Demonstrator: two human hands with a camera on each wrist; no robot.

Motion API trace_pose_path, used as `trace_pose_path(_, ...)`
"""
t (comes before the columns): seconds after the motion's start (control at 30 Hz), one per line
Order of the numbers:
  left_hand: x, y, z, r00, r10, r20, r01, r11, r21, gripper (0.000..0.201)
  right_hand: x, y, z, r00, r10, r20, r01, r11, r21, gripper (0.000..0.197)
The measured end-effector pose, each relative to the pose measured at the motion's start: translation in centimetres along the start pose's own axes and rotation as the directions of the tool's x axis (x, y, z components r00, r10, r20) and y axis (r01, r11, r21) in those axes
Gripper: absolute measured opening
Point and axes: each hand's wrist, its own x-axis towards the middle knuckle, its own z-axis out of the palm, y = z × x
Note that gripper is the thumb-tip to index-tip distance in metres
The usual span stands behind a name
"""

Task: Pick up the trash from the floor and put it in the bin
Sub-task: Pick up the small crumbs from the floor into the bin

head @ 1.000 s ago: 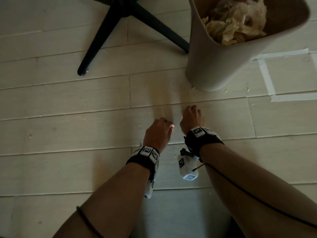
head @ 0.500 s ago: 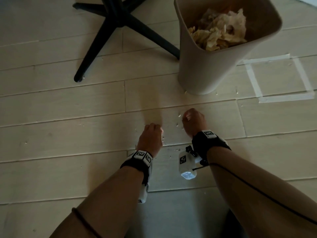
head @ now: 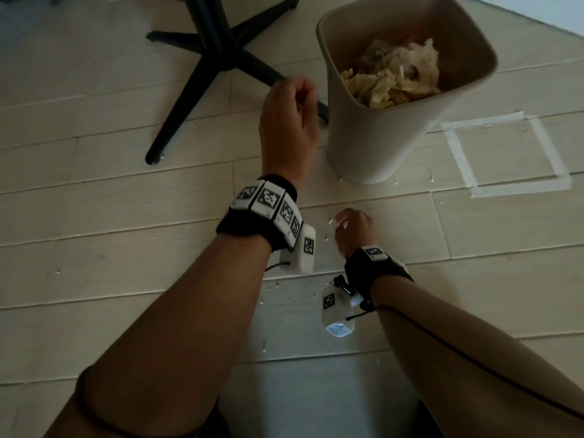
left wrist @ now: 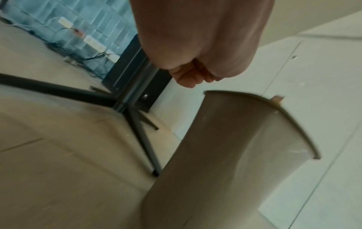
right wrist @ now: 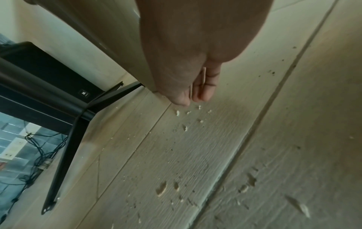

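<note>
A beige bin (head: 373, 147) stands on the pale plank floor, holding crumpled paper trash (head: 398, 77). My left hand (head: 297, 93) is raised beside the bin's left wall, just below rim height. It is curled in a tight fist round small scraps that the fingers hide. The left wrist view shows the same fist (left wrist: 194, 77) above the bin (left wrist: 225, 147). My right hand (head: 339, 221) is down at the floor among scattered crumbs (head: 325, 238). In the right wrist view this hand (right wrist: 194, 97) pinches a thin pale sliver (right wrist: 203, 75) just above more crumbs (right wrist: 178, 112).
A black star-shaped chair base (head: 221, 58) spreads left of the bin, one leg reaching behind my left hand. A square of white tape (head: 505, 184) marks the floor right of the bin. A black speaker box (right wrist: 49, 69) and cables (right wrist: 39, 155) sit beyond the chair.
My left hand has lifted off the floor and gone forward up to the bin's side, closed in a fist. The right hand stays low at the crumbs. The head view has shifted forward.
</note>
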Motion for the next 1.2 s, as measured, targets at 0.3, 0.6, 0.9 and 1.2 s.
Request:
trace_pose_path(0.3,6.4,3.6,2.7,0.917,0.110,0.385,-0.215,0.947,0.240,0.030,-0.1,-0.1,-1.1,0.999,-0.040,0.034,0.041,0.998,-0.050,0.036)
trace_pose_path(0.6,6.2,3.1,1.7,0.908,0.087,0.410,-0.189,0.958,0.216,0.027,1.1,-0.7,-1.1,0.989,-0.121,0.084,0.134,0.977,-0.165,0.034)
trace_pose_path(0.9,4.6,1.1,0.4,0.979,0.018,0.205,-0.030,0.998,0.056,0.023,1.1,-1.7,-0.6,0.994,-0.088,0.059,0.101,0.953,-0.286,0.019)
trace_pose_path(1.2,-0.8,-4.0,1.9,0.947,-0.257,0.190,0.240,0.965,0.109,0.019,0.7,-0.7,-0.2,0.994,-0.009,0.109,0.036,0.970,-0.242,0.029)
